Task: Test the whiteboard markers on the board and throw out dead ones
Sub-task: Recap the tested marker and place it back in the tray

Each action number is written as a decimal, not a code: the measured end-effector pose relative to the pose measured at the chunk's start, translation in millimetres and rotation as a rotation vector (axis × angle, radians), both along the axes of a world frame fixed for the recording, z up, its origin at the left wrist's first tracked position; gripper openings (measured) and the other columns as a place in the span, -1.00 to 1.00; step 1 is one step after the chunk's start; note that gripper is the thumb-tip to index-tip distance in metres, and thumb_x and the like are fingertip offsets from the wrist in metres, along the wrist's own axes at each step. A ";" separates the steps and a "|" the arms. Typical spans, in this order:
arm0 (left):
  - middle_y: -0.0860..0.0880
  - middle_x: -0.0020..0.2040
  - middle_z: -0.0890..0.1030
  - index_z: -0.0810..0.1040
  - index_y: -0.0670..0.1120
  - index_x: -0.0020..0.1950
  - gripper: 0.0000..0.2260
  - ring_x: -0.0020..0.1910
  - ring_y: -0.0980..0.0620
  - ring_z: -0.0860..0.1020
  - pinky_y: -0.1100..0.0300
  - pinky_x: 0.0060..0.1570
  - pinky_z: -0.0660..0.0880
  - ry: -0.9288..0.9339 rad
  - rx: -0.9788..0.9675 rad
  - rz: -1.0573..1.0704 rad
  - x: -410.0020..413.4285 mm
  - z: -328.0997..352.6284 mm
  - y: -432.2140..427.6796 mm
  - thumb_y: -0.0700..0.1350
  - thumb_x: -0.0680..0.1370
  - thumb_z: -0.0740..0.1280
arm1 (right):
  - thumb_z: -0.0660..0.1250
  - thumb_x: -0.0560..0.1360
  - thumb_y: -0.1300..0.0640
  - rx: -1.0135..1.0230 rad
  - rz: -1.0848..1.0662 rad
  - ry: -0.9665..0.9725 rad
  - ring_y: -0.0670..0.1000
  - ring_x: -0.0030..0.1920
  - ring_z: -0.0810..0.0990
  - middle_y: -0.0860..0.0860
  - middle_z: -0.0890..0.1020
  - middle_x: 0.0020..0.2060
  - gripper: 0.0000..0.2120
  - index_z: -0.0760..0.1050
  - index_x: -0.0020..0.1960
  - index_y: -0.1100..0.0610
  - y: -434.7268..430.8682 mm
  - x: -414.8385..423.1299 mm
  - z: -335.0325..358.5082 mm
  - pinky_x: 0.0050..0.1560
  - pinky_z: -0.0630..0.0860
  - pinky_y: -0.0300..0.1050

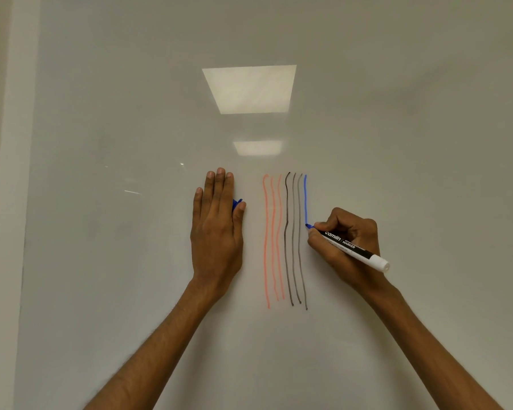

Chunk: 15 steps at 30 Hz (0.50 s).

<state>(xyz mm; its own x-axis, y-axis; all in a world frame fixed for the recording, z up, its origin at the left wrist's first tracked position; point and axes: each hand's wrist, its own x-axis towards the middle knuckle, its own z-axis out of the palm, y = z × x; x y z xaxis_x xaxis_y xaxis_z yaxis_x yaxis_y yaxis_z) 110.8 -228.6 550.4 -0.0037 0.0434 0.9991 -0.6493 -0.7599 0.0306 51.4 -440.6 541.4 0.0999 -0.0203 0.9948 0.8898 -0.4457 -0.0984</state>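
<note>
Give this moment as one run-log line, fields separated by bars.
right hand: draws blue line with black-and-white plastic marker | left hand: flat on white board, blue cap by thumb

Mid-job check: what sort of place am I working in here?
Probably an office or classroom, though little beyond the board shows. A glossy whiteboard fills the view, rectangular ceiling lights reflect in it, and the right hand draws a blue line with a marker.
</note>
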 end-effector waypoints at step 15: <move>-0.07 0.62 0.11 0.12 -0.17 0.60 -0.53 0.61 0.06 0.01 0.07 0.59 -0.06 0.000 0.000 0.003 -0.8 -1.9 0.2 -0.08 0.72 0.09 | 0.40 0.38 0.12 -0.128 0.016 0.008 -0.06 -0.50 0.50 -0.05 0.48 -0.46 -0.74 0.45 -0.37 0.25 -8.6 2.8 -32.0 -0.46 0.46 -0.26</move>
<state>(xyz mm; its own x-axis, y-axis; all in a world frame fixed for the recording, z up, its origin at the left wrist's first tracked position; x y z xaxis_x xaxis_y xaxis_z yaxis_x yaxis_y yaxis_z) 110.0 -228.3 548.4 -0.0043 0.0436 0.9990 -0.6471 -0.7618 0.0305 54.1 -449.2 509.3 0.1072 0.1084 0.9883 0.8963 -0.4407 -0.0489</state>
